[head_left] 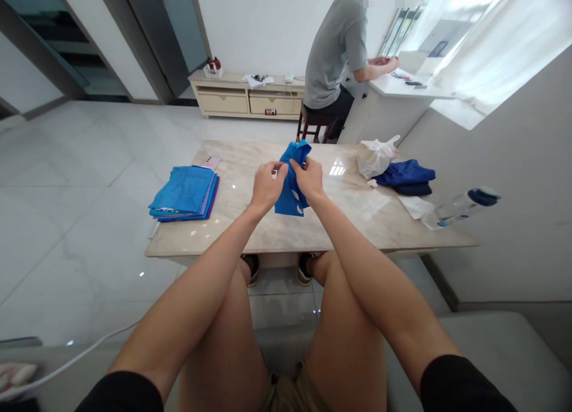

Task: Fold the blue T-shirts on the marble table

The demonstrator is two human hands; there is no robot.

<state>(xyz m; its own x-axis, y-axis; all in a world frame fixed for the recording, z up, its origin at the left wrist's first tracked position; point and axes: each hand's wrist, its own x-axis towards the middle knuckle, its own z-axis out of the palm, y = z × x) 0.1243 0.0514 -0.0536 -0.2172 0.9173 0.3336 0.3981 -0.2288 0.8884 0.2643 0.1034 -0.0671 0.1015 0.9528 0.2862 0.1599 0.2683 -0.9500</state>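
A folded piece of blue cloth (288,200) with white print is held up over the middle of the marble-topped table (241,233). My left hand (267,185) pinches its left edge between thumb and curled fingers. On the other side, my right hand (310,178) grips the cloth, thumb lying across its front. The top of the cloth stands up in loose folds above both hands. To the left lies a neat stack of folded cloths (181,188), mostly blue with some purple, near the table's left edge.
Beyond the stack lies a phone (211,162). At the right are a white plastic bag (376,155), dark blue cloth (406,174), a paper sheet (415,207) and a clear bottle (460,208). Farther back, a person (335,48) sits on a stool by a white desk (402,89).
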